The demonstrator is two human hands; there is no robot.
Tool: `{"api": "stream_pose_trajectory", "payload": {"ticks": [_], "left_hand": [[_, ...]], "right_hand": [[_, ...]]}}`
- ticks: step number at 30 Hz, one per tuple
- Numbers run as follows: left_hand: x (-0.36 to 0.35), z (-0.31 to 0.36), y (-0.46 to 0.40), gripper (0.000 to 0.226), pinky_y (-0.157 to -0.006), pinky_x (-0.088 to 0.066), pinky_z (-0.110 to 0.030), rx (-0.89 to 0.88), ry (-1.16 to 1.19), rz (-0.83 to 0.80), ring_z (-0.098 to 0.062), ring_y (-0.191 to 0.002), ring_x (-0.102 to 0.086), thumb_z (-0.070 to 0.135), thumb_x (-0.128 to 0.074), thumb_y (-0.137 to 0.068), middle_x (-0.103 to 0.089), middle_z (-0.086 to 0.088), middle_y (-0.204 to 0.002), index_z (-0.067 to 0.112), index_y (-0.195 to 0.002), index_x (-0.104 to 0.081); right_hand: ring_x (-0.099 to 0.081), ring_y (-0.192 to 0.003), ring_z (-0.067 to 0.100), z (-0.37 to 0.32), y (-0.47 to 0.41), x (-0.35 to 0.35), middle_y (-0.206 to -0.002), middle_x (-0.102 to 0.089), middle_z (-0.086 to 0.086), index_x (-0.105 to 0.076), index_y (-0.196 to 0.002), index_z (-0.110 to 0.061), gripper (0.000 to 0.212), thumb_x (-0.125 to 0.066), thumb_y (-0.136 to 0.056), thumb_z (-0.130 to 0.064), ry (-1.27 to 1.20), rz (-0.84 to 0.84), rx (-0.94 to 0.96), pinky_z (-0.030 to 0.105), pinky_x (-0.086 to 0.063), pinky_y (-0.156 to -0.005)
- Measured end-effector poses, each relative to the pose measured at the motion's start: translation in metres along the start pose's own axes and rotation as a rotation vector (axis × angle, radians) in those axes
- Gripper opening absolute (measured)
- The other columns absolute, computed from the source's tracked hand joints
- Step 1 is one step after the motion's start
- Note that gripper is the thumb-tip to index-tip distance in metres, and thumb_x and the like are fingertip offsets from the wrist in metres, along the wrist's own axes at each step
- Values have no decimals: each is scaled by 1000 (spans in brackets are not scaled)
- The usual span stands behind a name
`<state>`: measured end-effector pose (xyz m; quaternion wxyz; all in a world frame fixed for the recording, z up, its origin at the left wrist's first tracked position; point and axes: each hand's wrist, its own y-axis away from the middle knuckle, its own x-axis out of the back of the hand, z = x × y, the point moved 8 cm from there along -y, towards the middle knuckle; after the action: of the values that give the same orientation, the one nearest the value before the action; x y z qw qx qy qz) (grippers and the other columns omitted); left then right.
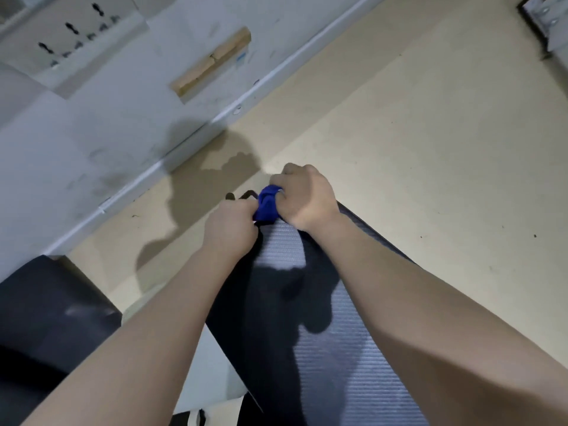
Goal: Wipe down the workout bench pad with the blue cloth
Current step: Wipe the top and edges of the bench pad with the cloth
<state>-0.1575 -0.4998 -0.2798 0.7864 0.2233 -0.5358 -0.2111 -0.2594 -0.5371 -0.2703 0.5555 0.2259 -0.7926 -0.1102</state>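
cloth: blue cloth [266, 203] bunched into a wad at the far end of the bench pad [335, 348], held between both hands. Folds too crumpled to tell its long axis.
left hand: left hand [231, 226] has fingers curled, pinching the near-left side of the cloth.
right hand: right hand [304, 195] is closed in a fist over the far-right side of the cloth, knuckles up, heel of the hand over the pad's far-right corner.
hands vs each other: just beside one another, cloth between them; cannot tell if fingers touch.
pad: dark, ribbed surface, long axis runs from near right to far left across the view, far end narrower. Both forearms stretch over it and cast shadows on it.
pad contact: cloth's lower edge sits at the pad's far edge; cannot tell if it presses down.
floor: beige floor [430, 133] under and to the right of the pad, white baseboard [190, 139] running along the wall on the left.
wall: grey wall with a rectangular cut-out showing a wood strip [212, 64].
near left: 1 dark padded block [46, 318], apart from the bench pad.
containers: none visible.
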Motion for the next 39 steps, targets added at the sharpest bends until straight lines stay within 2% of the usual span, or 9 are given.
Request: {"api": "stream_pose_trajectory", "payload": {"ticks": [4, 9, 12, 15, 19, 23, 31, 34, 39], "left_hand": [[-17, -55, 40, 28, -59, -30, -34, 125, 80, -52, -42, -86, -57, -6, -46, -74, -62, -27, -87, 13, -58, -31], [-15, -64, 50, 28, -61, -37, -33, 139, 208, -33, -36, -85, -55, -6, -42, -76, -59, -10, -77, 17, -77, -59], [-11, -35, 34, 39, -73, -45, -39, 64, 229, 48, -38, -95, -57, -2, -41, -81, -66, -18, -100, 12, -111, -61], [-14, -33, 20, 26, -68, -38, -35, 100, 334, 47, -38, -92, -55, -7, -39, -79, -64, -21, -96, 3, -93, -59], [-18, -72, 35, 33, -60, -29, -31, 108, 361, -2, -37, -81, -53, -10, -39, -74, -58, -19, -74, 17, -55, -38], [-27, -107, 75, 23, -55, -25, -31, 150, 422, -7, -28, -68, -42, 1, -34, -69, -45, -7, -59, 19, -54, -35], [-49, -148, 144, 36, -57, -34, -23, 126, 192, -440, -21, -75, -50, -9, -38, -80, -61, -9, -75, 15, -61, -56], [-44, -162, 163, 30, -62, -39, -24, 241, 534, -364, -21, -73, -50, -11, -41, -81, -60, -6, -74, 10, -77, -63], [-19, -148, 172, 23, -81, -47, -28, 422, 1499, -65, -19, -86, -58, 2, -38, -92, -63, -9, -96, 9, -100, -59]], "right_hand": [[-54, -103, 28, -71, 13, -39, -114, -61, 7, -63, -101, -19, 40, -25, -87, -25, 253, -103, 246, 34, -37, -86], [-59, -54, 31, -65, 23, -33, -67, -64, 11, -65, -65, -10, 30, -35, -67, -16, 147, -48, 431, 29, -40, -52], [-57, -87, 33, -34, 6, -15, -99, -63, 9, -65, -97, -15, 30, -40, -80, -16, 238, -83, 259, 30, -31, -65], [-53, -95, 33, -27, 5, -14, -107, -60, 7, -63, -103, -15, 30, -39, -85, -18, 262, -28, 201, 29, -27, -68], [-57, -58, 28, -71, 27, -30, -65, -62, 7, -64, -61, -10, 34, -32, -65, -18, 201, 50, 302, 27, -41, -58], [-51, -44, 24, -110, 49, -47, -49, -54, 2, -55, -44, -15, 29, -31, -56, -22, 123, 66, 322, 24, -40, -49], [-57, -66, 28, -184, 123, -126, -70, -61, 11, -67, -70, -7, 13, -54, -69, -11, 118, -349, 656, 37, -47, -67], [-56, -87, 30, -164, 135, -113, -94, -63, 11, -64, -93, -8, 29, -41, -76, -12, -359, -462, 290, 38, -47, -75], [-59, -70, 12, -116, 152, -83, -79, -62, -1, -57, -95, -14, 18, -50, -89, 1, -1294, -350, -379, 22, -49, -64]]}}
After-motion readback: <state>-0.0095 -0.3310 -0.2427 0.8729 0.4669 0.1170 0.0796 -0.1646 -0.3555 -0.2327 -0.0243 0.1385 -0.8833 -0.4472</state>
